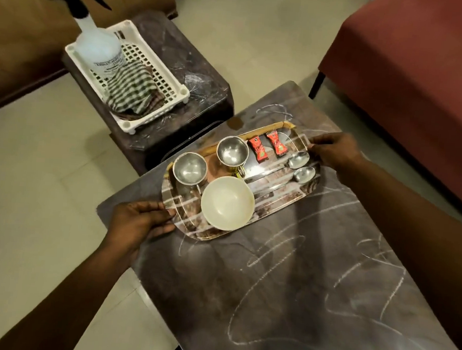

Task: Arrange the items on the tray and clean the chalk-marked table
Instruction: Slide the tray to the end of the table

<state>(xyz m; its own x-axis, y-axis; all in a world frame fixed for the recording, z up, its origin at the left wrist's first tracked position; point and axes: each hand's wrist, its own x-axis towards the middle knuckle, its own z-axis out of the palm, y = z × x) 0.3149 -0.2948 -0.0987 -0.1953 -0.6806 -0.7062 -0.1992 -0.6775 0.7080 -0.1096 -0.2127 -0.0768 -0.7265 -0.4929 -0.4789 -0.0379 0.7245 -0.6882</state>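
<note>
Both hands grip the tray (277,203) by its short ends on the dark table (298,290), which is scrawled with white chalk marks (272,261): the left hand (137,222) is closed on the near-left end and the right hand (334,152) on the far-right end. On the tray stand two steel cups (190,169), a cream bowl (227,202), two red packets (258,149) and two spoons (298,161) lying side by side. Beyond it, on a smaller table (203,84), a white basket (160,70) holds a spray bottle (96,42) and a checked cloth (131,87).
</note>
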